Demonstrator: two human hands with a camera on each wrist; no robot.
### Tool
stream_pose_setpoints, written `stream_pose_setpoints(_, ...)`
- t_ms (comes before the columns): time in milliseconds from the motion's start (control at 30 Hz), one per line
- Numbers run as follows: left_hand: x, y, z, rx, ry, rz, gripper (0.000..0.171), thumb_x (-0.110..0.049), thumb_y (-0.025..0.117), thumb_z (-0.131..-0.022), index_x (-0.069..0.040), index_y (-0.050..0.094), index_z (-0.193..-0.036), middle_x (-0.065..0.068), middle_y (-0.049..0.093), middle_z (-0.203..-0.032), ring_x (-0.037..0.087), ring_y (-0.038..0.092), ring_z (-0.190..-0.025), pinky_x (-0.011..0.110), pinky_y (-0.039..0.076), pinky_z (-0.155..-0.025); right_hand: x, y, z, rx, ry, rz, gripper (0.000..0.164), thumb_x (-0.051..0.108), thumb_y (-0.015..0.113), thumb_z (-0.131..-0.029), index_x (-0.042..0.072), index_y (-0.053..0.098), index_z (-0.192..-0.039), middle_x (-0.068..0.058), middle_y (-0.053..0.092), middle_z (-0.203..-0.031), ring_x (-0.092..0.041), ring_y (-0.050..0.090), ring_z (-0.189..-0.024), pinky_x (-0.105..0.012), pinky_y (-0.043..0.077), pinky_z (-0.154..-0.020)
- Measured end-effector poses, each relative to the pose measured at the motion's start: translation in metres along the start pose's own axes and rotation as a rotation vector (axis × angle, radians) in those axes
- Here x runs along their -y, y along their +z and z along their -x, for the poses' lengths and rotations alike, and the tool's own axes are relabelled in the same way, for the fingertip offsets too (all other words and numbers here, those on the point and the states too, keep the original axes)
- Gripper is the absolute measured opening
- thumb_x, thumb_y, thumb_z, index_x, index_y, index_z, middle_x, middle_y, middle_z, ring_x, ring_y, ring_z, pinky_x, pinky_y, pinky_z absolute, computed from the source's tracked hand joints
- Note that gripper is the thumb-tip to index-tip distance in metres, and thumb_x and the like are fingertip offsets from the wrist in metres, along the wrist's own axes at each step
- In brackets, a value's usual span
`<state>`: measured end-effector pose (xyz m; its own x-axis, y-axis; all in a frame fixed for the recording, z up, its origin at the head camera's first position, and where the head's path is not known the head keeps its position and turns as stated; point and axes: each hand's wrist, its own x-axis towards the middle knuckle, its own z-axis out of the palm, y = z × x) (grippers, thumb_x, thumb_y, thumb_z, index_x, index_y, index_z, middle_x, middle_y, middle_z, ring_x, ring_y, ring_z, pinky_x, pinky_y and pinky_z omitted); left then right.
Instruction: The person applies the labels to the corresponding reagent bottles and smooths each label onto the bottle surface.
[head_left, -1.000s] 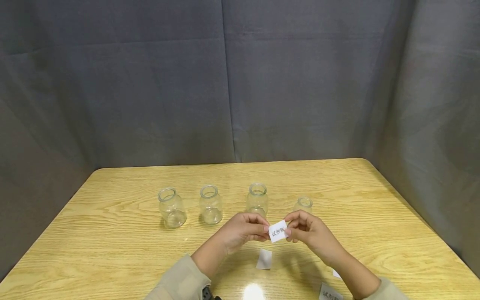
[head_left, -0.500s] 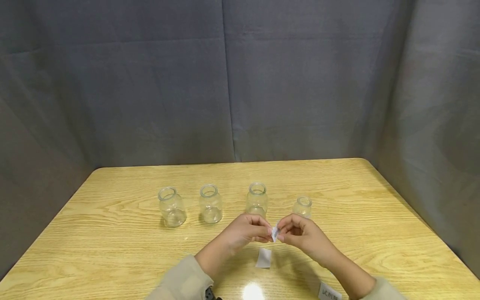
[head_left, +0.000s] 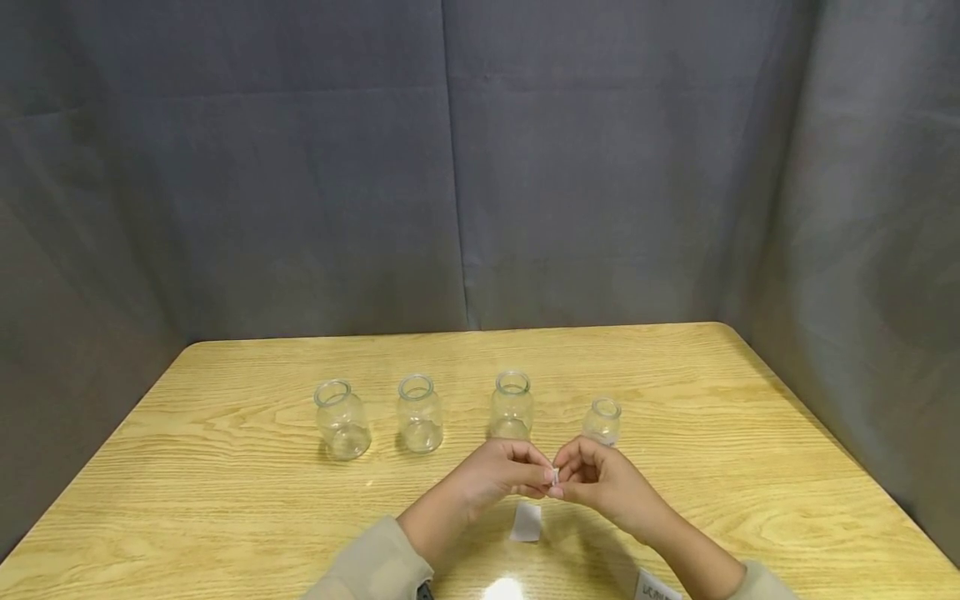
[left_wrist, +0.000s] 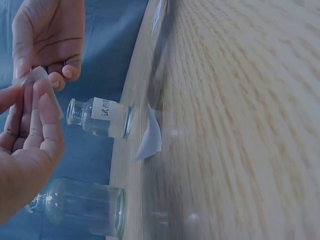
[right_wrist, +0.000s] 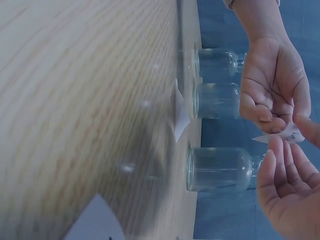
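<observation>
The jars (head_left: pixel 422 414) are clear, smooth, shiny glass; the table (head_left: pixel 187 492) shows wood grain under a glossy finish; the held label (right_wrist: pixel 292 134) and the loose slip (head_left: pixel 527 522) are thin, matt paper; the curtain (head_left: pixel 300 208) and sleeves (head_left: pixel 378 562) are matt cloth.

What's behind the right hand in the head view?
The small glass jar stands there, its upper part visible; the left wrist view shows its label. The right hand covers part of its base and some tabletop.

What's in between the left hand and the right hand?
A small, bent white label, pinched by both the left hand and the right hand. The right wrist view shows it well.
</observation>
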<state>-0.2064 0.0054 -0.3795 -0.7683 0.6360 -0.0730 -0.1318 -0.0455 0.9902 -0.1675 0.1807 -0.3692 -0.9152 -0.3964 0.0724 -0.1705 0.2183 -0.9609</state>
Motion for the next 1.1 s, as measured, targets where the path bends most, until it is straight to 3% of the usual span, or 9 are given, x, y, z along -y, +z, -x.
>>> stream_pose_setpoints(300,-0.001,-0.003,0.002,-0.008,-0.006,-0.002,0.012,-0.002,0.057,-0.080,0.009,0.054,-0.084,0.005,0.058,-0.076,0.016,0.058,-0.070,0.033,0.048,-0.072,0.002,-0.003,0.004,0.021,-0.022,0.002,0.021,0.004,0.055,-0.082,-0.008,0.047,-0.097,-0.011,0.050,-0.082,-0.017,0.051,-0.074,-0.031,0.046,-0.069)
stream_pose_setpoints(500,-0.001,-0.004,0.003,-0.037,-0.021,0.011,0.005,0.003,0.054,-0.078,0.003,0.049,-0.076,0.007,0.051,-0.076,0.016,0.053,-0.066,0.030,0.048,-0.067,0.001,-0.004,0.003,0.023,-0.057,-0.024,0.024,-0.002,0.053,-0.081,-0.010,0.048,-0.103,-0.010,0.050,-0.080,-0.016,0.052,-0.071,-0.030,0.047,-0.066)
stream_pose_setpoints(800,0.003,-0.013,0.005,-0.041,-0.044,0.010,0.010,0.005,0.055,-0.076,0.001,0.048,-0.081,0.006,0.048,-0.072,0.016,0.050,-0.066,0.028,0.047,-0.066,0.001,-0.009,0.003,0.072,-0.018,0.034,0.025,0.011,0.057,-0.082,-0.004,0.054,-0.101,-0.012,0.055,-0.088,-0.018,0.055,-0.078,-0.033,0.047,-0.071)
stream_pose_setpoints(1100,0.001,-0.022,0.013,-0.039,-0.066,-0.013,0.018,0.006,0.056,-0.075,0.003,0.048,-0.090,0.005,0.048,-0.073,0.014,0.049,-0.066,0.028,0.045,-0.067,-0.001,-0.013,0.001,0.182,-0.028,-0.023,0.026,0.010,0.056,-0.083,-0.006,0.053,-0.102,-0.018,0.057,-0.096,-0.023,0.056,-0.088,-0.032,0.046,-0.077)
